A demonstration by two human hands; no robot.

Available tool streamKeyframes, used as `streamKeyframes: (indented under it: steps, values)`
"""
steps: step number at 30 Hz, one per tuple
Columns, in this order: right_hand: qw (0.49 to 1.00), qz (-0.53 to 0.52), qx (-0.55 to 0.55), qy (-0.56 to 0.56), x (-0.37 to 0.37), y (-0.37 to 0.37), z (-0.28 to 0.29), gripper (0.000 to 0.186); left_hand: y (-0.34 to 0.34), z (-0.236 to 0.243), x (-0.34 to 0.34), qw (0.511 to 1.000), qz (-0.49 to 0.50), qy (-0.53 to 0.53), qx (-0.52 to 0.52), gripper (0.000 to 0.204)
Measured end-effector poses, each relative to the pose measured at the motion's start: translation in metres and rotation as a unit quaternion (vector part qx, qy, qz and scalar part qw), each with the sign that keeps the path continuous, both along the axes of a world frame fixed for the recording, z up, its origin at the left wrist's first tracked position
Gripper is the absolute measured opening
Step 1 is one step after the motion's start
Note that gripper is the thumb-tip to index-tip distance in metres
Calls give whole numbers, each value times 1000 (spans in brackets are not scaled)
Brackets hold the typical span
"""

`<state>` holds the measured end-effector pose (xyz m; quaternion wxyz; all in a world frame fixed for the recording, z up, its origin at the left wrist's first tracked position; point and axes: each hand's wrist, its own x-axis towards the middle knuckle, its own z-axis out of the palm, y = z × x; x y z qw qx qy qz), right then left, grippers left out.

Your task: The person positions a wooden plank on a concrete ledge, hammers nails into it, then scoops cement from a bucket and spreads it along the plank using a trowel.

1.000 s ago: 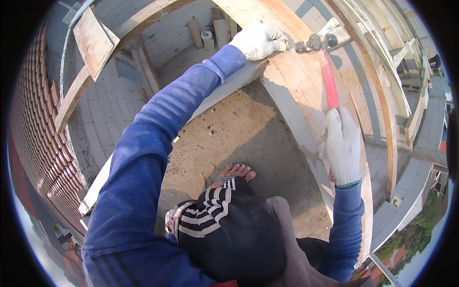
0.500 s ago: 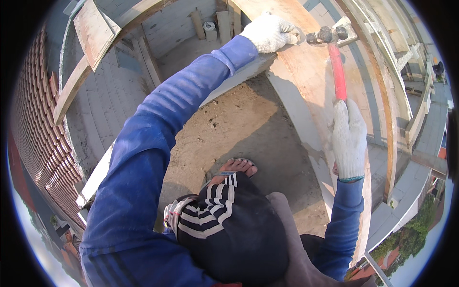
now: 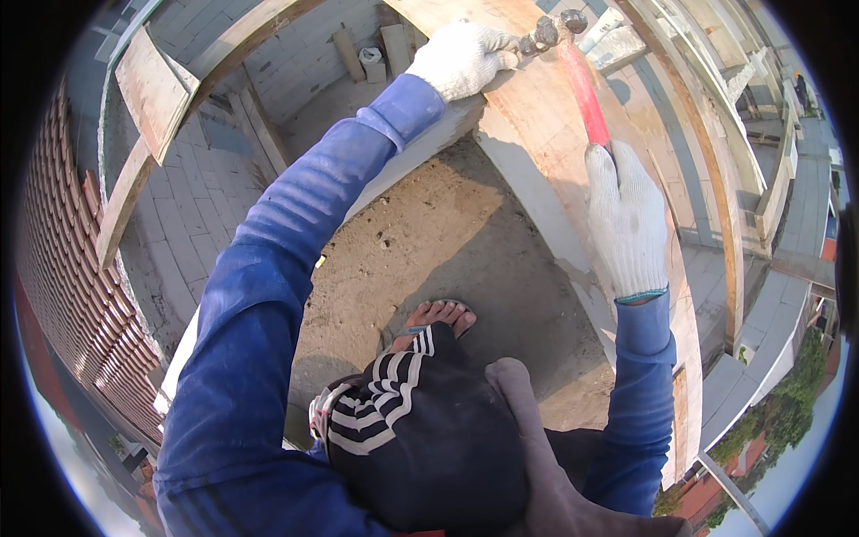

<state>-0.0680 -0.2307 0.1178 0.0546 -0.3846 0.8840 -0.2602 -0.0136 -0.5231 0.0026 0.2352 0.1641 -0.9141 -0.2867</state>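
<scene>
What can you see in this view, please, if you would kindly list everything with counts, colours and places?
Hammer: one, red handle, dark head, in the right hand
Wooden board: one, light brown, beneath the hammer
Container: one, white, upper middle
Thin panels: at least two, pale brown, upper left
Roof tiles: many, reddish brown, far left
Ground: one patch, sandy brown, centre
Trees: count unclear, green, lower right
Foot: one, sandalled, lower middle
Sleeves: two, blue, left and right
Left hand: one, white-gloved, by the hammer head
Right hand: one, white-gloved, around the handle
</scene>
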Motion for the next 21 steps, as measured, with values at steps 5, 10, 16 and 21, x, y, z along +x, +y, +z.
streamKeyframes:
  steps: [5,10,16,21]
  values:
    - [999,9,-20,41,-6,-1,-4,30,7,10,5,999,4,-17,38,31]
    - [995,18,-34,89,-8,-7,-1,29,5,-4,0,999,26,21,-14,30]
    - [984,21,11,178,-16,-2,-17,30,12,-5,-2,999,33,-2,-21,27]
    - [994,-21,-37,98,2,-12,12,29,4,-14,2,999,21,18,-26,21]
